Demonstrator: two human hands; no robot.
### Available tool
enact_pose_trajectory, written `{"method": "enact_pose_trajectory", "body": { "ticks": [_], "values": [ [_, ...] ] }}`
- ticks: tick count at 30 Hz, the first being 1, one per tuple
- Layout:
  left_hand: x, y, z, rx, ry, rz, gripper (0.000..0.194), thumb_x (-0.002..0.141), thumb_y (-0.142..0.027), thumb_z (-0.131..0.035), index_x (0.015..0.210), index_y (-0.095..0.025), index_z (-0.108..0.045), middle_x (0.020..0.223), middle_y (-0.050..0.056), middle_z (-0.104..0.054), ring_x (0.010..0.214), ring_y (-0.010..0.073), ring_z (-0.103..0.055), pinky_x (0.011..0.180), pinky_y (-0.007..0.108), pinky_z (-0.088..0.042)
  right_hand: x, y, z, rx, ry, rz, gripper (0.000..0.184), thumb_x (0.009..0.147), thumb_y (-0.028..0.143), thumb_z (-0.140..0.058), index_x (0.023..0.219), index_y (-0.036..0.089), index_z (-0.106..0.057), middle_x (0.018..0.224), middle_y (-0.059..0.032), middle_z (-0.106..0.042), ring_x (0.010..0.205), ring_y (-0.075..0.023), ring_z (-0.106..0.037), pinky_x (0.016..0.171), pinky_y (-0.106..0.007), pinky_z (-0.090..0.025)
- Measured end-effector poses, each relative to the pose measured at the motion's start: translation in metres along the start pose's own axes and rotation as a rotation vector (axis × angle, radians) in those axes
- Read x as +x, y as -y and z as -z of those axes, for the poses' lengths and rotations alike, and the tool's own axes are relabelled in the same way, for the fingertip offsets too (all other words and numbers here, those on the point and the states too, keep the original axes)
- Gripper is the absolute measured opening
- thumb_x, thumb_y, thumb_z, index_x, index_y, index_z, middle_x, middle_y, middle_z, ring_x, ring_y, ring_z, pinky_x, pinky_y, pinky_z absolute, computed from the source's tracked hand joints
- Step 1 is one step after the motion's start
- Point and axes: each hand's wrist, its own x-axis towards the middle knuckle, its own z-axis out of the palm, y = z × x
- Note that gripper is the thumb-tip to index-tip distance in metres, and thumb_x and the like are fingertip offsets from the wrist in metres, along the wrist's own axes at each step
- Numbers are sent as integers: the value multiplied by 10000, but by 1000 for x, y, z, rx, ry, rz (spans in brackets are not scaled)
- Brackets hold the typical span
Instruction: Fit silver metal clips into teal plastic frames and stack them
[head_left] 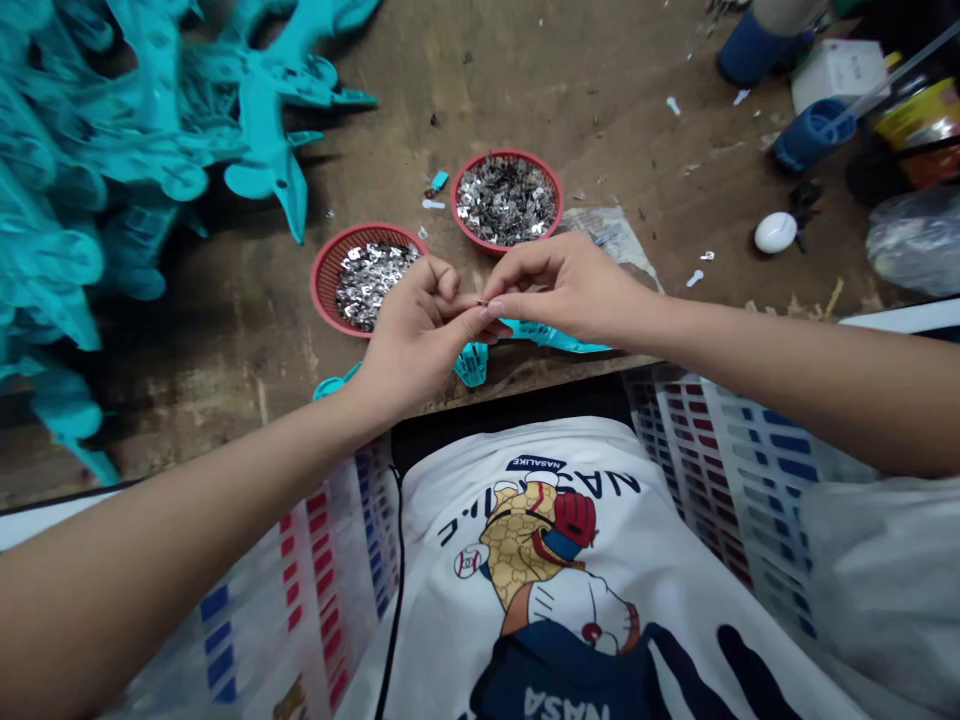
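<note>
My left hand (424, 335) and my right hand (566, 285) meet at the fingertips over the table's near edge. Between their pinched thumbs and fingers is a tiny metal piece (484, 303), mostly covered by the fingers. Below the hands lies a turquoise plastic part (551, 334), partly hidden by them. Just behind my left hand sits a red basket (328, 275) of small shiny metal pieces. A second red basket (508, 155), filled with darker metal pieces, stands beyond my right hand.
Turquoise plastic parts (150, 130) are heaped at the left. Blue containers (814, 135), a white box (840, 75) and a white egg-shaped object (775, 233) stand at the right. Small scraps dot the wooden table (600, 110). Plastic crates (705, 440) flank my lap.
</note>
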Motion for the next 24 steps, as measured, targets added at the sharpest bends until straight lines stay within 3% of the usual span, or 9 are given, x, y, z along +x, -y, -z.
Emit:
{"method": "enact_pose_trajectory", "body": {
  "ticks": [3, 5, 7, 9, 11, 13, 17, 24],
  "values": [
    [-1, 13, 0, 109, 34, -113, 451, 1051, -508, -830, 1175, -299, -450, 1022, 15, -817, 1021, 272, -889, 939, 458, -767, 4, -9, 7, -55, -2, 62, 87, 1065, 224, -746, 1081, 174, -815, 956, -25, -801, 868, -164, -713, 840, -291, -581],
    [-4, 21, 2, 352, 105, -200, 478, 1061, -428, -798, 1391, -268, -492, 1321, 126, -829, 1320, 339, -836, 1132, 555, -715, 9, -15, 19, -264, 10, 89, 152, 1099, 204, -669, 1140, 177, -813, 1002, -40, -816, 904, -181, -718, 868, -310, -567],
    [-8, 26, 3, 682, 254, -279, 618, 1031, -349, -801, 1551, -194, -504, 1642, 253, -687, 1618, 423, -634, 1339, 660, -556, 15, -20, 31, -540, 126, 118, 201, 1110, 190, -629, 1175, 171, -818, 1044, -64, -827, 960, -216, -730, 901, -339, -547],
    [-13, 29, 4, 978, 405, -323, 614, 1044, -292, -754, 1596, -113, -550, 1814, 330, -496, 1757, 479, -433, 1433, 716, -407, 19, -26, 38, -783, 329, 158, 219, 1114, 178, -620, 1188, 157, -825, 1070, -90, -833, 1000, -247, -739, 919, -360, -527],
    [-17, 31, 3, 1153, 484, -349, 534, 1087, -247, -661, 1586, -68, -600, 1855, 350, -423, 1783, 491, -376, 1442, 719, -383, 22, -31, 38, -938, 497, 218, 255, 1125, 158, -600, 1249, 144, -823, 1115, -111, -835, 1030, -258, -745, 930, -365, -516],
    [-19, 30, 3, 1226, 503, -370, 503, 1111, -228, -602, 1584, -60, -623, 1845, 339, -446, 1774, 474, -403, 1432, 691, -413, 22, -34, 34, -1016, 589, 288, 316, 1136, 134, -577, 1358, 139, -801, 1188, -121, -830, 1066, -256, -748, 942, -363, -511],
    [-17, 29, 4, 1246, 513, -398, 503, 1113, -228, -596, 1583, -55, -639, 1824, 329, -480, 1755, 461, -440, 1429, 662, -431, 21, -34, 29, -1055, 641, 364, 391, 1155, 118, -549, 1487, 152, -753, 1268, -116, -810, 1082, -247, -749, 936, -362, -502],
    [-14, 29, 7, 1288, 550, -439, 547, 1119, -237, -577, 1615, -10, -613, 1812, 353, -482, 1736, 485, -461, 1412, 663, -452, 20, -32, 31, -1110, 671, 343, 373, 1144, 109, -536, 1425, 137, -780, 1254, -124, -809, 1064, -250, -740, 917, -373, -487]
  ]
}}
